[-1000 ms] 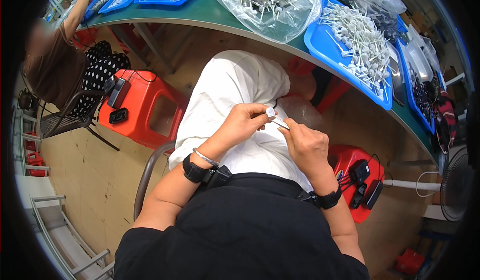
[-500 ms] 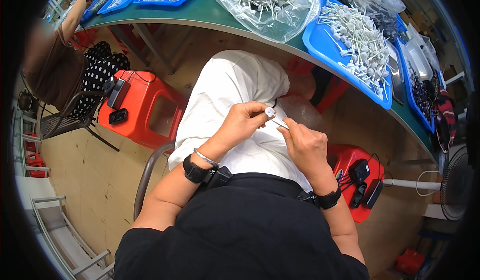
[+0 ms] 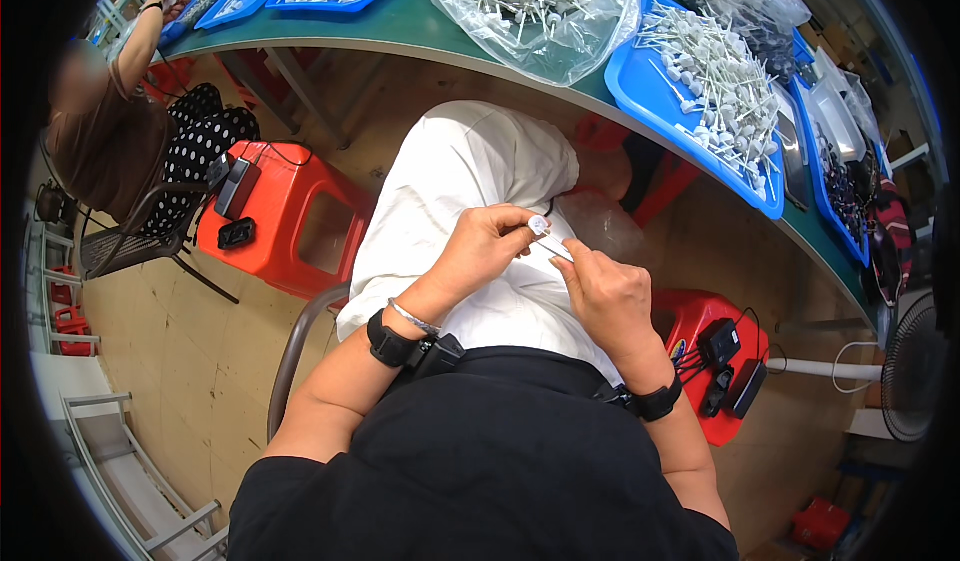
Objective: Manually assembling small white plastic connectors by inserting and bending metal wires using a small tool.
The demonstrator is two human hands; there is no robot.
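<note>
While I sit with both hands over my lap, my left hand (image 3: 487,251) is curled shut around a small white round-headed piece (image 3: 539,225), pinching it between thumb and fingertips. My right hand (image 3: 605,291) meets it from the right, its fingers closed on the thin white stick (image 3: 556,249) that runs from that round head down toward my right palm. The two hands are just beside each other, joined by this one small part, which sits above my white trousers (image 3: 470,191), between my knees and my black shirt (image 3: 480,461).

On my left wrist I wear a thin silver bangle (image 3: 412,317) and a black strap (image 3: 386,345); a black strap (image 3: 658,403) circles my right wrist too.

Farther away, the green table (image 3: 420,23) curves across the scene. On it lies a clear plastic bag (image 3: 540,6) full of the same white stick pieces, and to its right a blue tray (image 3: 640,76) heaped with more of them. More blue trays sit at the far left of the table.

Near my left side stands a red plastic stool (image 3: 300,223) with black devices on it, and another red stool (image 3: 700,336) with black devices and cables stands at my right. At the far left another person (image 3: 110,141) in a brown top sits reaching up to the table.
</note>
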